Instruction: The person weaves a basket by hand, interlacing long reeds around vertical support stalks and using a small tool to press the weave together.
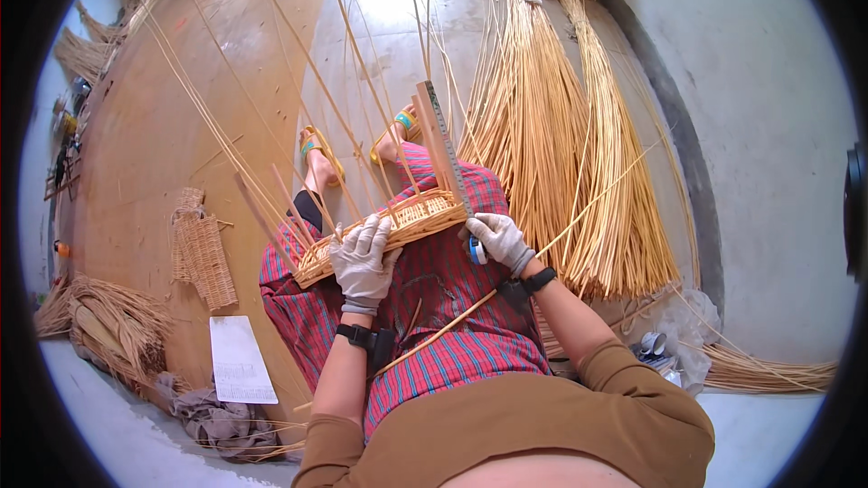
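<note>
A partly woven wicker basket (398, 225) lies across my lap, with long thin stakes rising from it and flat wooden slats at its ends. My gloved left hand (363, 264) is closed over the basket's near side, left of its middle. At the right end, my gloved right hand (499, 240) grips a tape measure with a blue and white case (477, 250). Its pulled-out blade (449, 140) runs up along the right wooden slat (432, 134). The fingers under the right hand are partly hidden. A loose cane rod (443, 330) crosses my lap beneath both forearms.
Tall bundles of cane (533, 145) lie on the floor to the right. At left are a woven piece (203, 258), a white printed sheet (240, 361), a bundle of fibre (117, 321) and a grey cloth (221, 420). A clear plastic bag (692, 334) lies at the lower right.
</note>
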A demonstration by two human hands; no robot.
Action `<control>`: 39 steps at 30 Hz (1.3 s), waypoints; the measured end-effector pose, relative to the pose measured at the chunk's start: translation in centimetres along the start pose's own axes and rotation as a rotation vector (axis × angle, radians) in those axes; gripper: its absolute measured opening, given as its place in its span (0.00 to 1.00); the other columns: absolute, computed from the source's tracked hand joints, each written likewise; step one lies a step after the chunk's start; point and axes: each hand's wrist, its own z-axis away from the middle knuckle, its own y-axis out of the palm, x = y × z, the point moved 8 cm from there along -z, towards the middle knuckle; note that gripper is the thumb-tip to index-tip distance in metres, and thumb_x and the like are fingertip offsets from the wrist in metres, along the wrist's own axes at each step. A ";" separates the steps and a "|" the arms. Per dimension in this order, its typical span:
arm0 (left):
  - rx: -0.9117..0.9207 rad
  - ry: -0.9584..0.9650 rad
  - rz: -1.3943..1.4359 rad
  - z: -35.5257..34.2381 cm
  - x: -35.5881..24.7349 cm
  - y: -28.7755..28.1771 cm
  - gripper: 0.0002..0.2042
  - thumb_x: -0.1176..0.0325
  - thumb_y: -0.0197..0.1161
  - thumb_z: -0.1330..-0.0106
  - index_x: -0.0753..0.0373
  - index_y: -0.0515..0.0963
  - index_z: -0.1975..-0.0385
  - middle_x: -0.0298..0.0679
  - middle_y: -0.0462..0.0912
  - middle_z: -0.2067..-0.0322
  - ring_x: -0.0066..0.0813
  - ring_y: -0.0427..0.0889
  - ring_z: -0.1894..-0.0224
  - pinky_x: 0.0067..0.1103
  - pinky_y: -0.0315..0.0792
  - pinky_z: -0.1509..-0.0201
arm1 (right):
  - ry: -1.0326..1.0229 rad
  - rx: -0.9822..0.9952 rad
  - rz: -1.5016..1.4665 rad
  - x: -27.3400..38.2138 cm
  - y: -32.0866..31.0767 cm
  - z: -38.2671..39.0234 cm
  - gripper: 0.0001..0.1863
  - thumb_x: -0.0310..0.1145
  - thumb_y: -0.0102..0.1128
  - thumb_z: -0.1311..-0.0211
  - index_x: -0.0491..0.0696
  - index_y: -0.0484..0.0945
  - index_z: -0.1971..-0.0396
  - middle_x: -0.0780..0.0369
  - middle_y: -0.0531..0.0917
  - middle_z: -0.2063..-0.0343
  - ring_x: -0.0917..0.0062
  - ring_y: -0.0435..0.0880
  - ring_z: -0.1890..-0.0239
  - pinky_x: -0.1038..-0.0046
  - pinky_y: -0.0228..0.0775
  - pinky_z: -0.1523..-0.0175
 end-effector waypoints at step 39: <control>0.036 -0.123 -0.032 -0.4 0.0 0.6 0.29 0.47 0.73 0.48 0.53 0.80 0.48 0.38 0.79 0.60 0.42 0.78 0.49 0.42 0.61 0.34 | -0.145 -0.107 0.129 1.8 -0.6 0.4 0.19 0.41 0.52 0.25 0.44 0.83 0.69 0.64 0.80 0.86 0.82 0.80 0.84 0.76 0.71 0.75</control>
